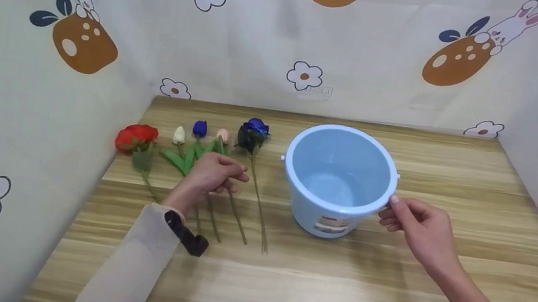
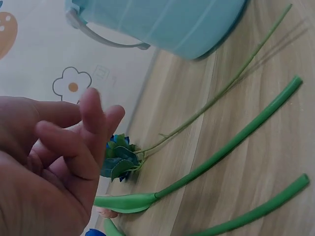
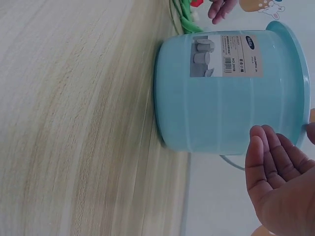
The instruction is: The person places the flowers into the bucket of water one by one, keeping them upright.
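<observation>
A light blue plastic bucket [image 1: 310, 211] stands upright on the wooden table. At its right side my right hand [image 1: 417, 225] pinches the rim, thumb on top and fingers beneath against the outer wall. My left hand [image 1: 214, 172] hovers over the flower stems, fingers loosely bent and holding nothing in the left wrist view. Around it lie artificial flowers: a red rose [image 1: 135, 137], a white tulip [image 1: 179, 135], a blue tulip [image 1: 200, 128], a pink tulip [image 1: 223, 135] and a blue rose [image 1: 257, 127]. Parts of the tulip stems are hidden behind the left hand.
The bucket's grey handle [image 2: 108, 42] hangs down on its far side. A printed label [image 3: 226, 56] is on the bucket's front. Patterned cloth walls [image 1: 248, 34] border the wooden table [image 1: 313, 292] at the back and sides.
</observation>
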A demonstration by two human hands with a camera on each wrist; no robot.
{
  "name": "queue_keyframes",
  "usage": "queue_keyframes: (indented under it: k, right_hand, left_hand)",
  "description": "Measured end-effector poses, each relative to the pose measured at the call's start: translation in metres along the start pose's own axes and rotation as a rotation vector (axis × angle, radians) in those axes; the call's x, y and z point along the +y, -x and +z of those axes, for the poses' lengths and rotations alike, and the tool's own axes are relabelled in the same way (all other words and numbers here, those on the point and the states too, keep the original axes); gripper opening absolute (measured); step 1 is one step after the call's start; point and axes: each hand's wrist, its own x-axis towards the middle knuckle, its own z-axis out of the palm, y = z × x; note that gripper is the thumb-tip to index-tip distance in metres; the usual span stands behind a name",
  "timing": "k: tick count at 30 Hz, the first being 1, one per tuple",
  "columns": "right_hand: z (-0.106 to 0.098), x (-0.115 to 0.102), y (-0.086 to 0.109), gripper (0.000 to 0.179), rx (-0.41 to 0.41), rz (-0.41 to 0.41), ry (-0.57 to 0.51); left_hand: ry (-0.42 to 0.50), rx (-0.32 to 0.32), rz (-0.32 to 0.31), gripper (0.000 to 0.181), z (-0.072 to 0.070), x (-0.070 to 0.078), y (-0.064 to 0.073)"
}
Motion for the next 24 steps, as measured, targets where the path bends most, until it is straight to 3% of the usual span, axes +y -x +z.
queue_keyframes:
  k: [11,20,24]
  right_hand:
    - [0.0,0.001,0.001,0.036,-0.006,0.012,-0.002]
    - [0.001,-0.001,0.002,0.038,-0.01,0.034,0.001]
    - [0.002,-0.002,0.002,0.038,-0.016,0.038,-0.008]
  left_hand:
    - [0.028,0.026,-0.017,0.03,0.003,-0.002,-0.024]
    - [-0.099,0.064,-0.04,0.028,0.003,-0.003,-0.036]
    - [-0.108,0.085,-0.041,0.026,0.004,-0.005,-0.041]
